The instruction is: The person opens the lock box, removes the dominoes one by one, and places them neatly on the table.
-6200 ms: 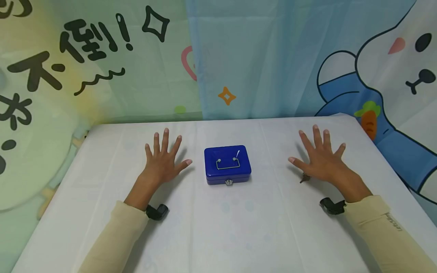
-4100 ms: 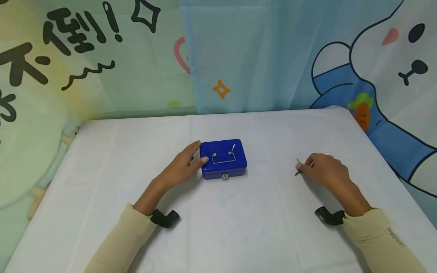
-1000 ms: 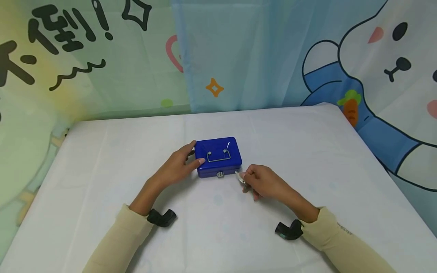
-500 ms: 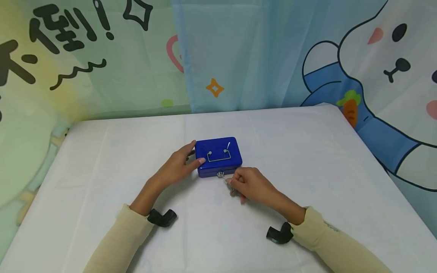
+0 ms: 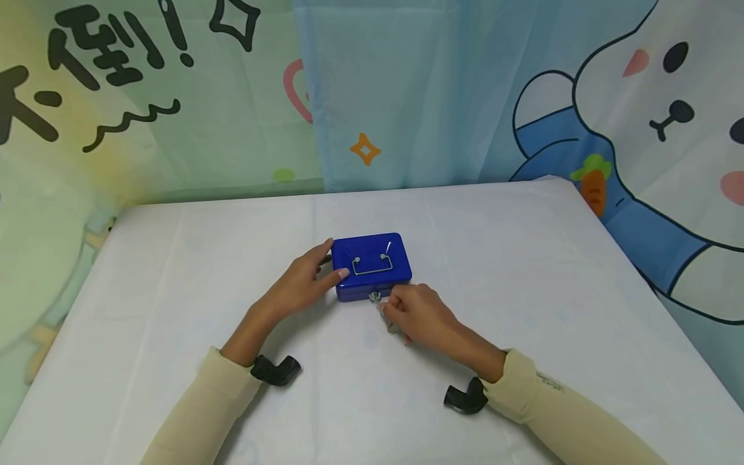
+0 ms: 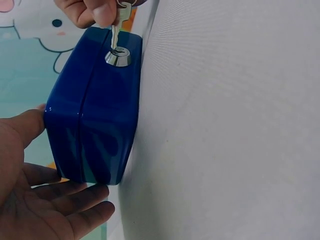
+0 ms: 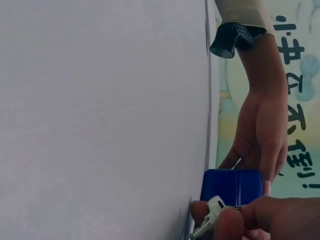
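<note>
A blue metal cash box (image 5: 378, 248) with a thin wire handle (image 5: 373, 272) on its closed lid lies mid-table. My left hand (image 5: 296, 284) rests against its left end, thumb on the lid and straight fingers touching the side. In front of the box my right hand (image 5: 427, 316) pinches a small silver key (image 6: 121, 17) between thumb and curled forefinger. The left wrist view shows the key's blade in the keyhole of the round chrome lock (image 6: 118, 60). Another key (image 7: 212, 215) dangles below my right fingers in the right wrist view.
A white cloth (image 5: 232, 413) covers the table. Behind it hangs a printed curtain (image 5: 407, 97) with cartoon figures and lettering. Black wrist cameras (image 5: 276, 371) stick out near both beige sleeves.
My right hand picked up the keys at the right, carried them left to the box and brought one to its lock. My left hand moved from the open table to the box's left end.
</note>
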The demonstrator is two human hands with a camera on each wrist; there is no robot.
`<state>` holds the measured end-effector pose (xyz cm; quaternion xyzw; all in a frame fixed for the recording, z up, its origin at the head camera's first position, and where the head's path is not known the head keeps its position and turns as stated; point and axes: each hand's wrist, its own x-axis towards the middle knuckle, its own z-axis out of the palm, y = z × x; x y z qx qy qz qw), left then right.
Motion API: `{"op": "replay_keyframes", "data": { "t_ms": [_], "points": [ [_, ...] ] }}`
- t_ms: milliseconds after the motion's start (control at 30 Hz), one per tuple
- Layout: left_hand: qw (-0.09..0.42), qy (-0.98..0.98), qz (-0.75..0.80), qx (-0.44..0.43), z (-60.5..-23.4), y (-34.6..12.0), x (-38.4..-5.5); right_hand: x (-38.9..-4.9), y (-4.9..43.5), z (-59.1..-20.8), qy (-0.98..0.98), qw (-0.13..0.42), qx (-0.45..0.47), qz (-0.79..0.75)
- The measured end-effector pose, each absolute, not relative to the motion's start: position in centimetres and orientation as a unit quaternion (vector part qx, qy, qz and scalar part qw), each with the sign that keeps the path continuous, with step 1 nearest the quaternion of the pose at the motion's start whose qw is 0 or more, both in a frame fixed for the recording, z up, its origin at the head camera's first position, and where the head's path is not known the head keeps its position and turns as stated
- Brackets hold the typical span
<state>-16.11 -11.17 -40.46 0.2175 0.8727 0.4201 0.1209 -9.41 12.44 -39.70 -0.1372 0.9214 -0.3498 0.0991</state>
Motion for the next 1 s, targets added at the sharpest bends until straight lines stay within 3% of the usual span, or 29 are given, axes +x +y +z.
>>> {"op": "replay_keyframes", "data": {
  "t_ms": [467, 1000],
  "points": [
    [0.123, 0.872, 0.422, 0.216, -40.44, -11.19, -16.15, -9.48, 11.59, -39.61, 0.944, 0.058, -0.133, -0.296],
    [0.121, 0.874, 0.418, 0.218, -40.66, -11.24, -16.36, -9.44, 11.47, -39.33, 0.929, 0.093, -0.133, -0.333]
  ]
}}
